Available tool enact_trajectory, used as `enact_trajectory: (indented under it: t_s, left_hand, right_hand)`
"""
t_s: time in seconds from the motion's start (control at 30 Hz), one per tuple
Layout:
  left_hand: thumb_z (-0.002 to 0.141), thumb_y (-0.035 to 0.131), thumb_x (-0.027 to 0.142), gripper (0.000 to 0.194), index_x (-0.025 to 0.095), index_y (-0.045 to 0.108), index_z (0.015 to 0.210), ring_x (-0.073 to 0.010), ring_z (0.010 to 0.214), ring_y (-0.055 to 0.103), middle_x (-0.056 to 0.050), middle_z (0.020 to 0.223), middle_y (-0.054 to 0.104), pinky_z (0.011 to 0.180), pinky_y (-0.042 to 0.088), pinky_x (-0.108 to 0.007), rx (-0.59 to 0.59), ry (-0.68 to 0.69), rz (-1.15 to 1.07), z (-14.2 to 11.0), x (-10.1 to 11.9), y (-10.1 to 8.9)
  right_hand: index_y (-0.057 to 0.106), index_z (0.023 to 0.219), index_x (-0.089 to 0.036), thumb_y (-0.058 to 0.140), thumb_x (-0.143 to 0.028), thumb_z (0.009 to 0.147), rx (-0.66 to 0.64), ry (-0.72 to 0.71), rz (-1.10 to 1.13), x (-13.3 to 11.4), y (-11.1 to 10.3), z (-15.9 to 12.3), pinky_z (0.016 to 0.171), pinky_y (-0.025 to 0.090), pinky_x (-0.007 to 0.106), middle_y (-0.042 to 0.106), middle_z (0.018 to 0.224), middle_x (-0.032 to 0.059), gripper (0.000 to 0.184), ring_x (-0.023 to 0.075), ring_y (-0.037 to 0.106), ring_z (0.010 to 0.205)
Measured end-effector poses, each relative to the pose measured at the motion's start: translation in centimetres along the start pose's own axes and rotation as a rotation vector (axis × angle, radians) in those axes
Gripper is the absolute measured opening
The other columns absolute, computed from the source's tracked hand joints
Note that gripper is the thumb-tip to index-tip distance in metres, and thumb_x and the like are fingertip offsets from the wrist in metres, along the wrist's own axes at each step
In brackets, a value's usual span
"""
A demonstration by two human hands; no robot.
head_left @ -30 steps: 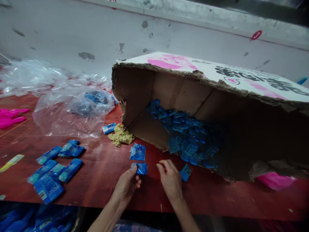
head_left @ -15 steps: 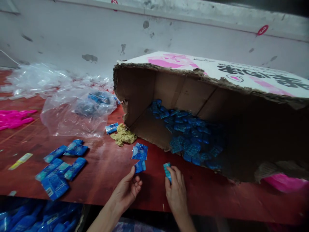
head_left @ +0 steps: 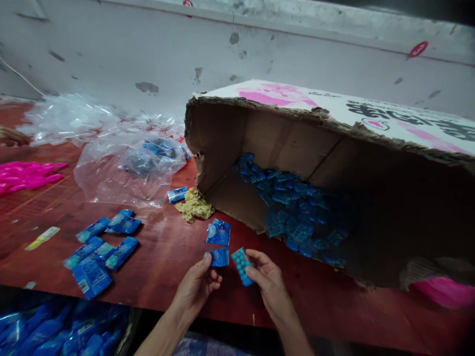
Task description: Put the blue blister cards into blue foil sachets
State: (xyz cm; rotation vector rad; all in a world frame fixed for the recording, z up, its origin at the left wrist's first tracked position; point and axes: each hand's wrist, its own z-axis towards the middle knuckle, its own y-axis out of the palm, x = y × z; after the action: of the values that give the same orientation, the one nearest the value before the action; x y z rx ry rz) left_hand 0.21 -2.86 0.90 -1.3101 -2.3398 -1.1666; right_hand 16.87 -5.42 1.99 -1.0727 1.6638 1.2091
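My left hand pinches a small blue printed packet between thumb and finger. Close to its right, my right hand grips a blue blister pack with rows of round bumps, tilted so the bumps face up. A narrow gap separates the two. Just beyond the left hand, blue printed packets lie on the red table. Many more blue bumpy packs are heaped inside a large cardboard box lying on its side, partly in shadow.
Several filled blue packets lie at left, near a yellow-and-clear strip. A crumpled yellow cloth touches the box corner. Clear plastic bags and pink pieces lie farther back. Another person's hand shows at the left edge.
My right hand has lifted and turned the blister pack, bringing it left toward the packet in my left hand. Another person's hand has appeared at the left edge.
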Motion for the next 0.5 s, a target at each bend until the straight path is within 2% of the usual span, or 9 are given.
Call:
enact_trajectory:
  t_s: [0.23, 0.5]
  left_hand:
    - [0.064, 0.070, 0.031, 0.021, 0.014, 0.057, 0.064, -0.0120, 0.045, 0.057, 0.001, 0.044, 0.056, 0.042, 0.046, -0.019, -0.037, 0.002, 0.046, 0.0, 0.1, 0.0]
    - [0.060, 0.072, 0.035, 0.024, 0.013, 0.061, 0.064, -0.0116, 0.048, 0.057, -0.001, 0.048, 0.058, 0.047, 0.047, -0.020, -0.115, 0.027, 0.102, -0.1, 0.8, 0.0]
  right_hand:
    - [0.065, 0.095, -0.019, 0.065, -0.020, 0.066, -0.126, -0.008, -0.121, -0.7, 0.8, -0.2, 0.066, 0.048, 0.028, 0.066, 0.088, 0.0040, 0.029, 0.0182, 0.060, 0.081]
    - [0.069, 0.091, -0.024, 0.058, -0.012, 0.069, -0.207, -0.128, -0.346, -1.9, 0.3, -0.1, 0.082, 0.045, 0.031, 0.065, 0.097, 0.0035, 0.027, 0.0190, 0.058, 0.092]
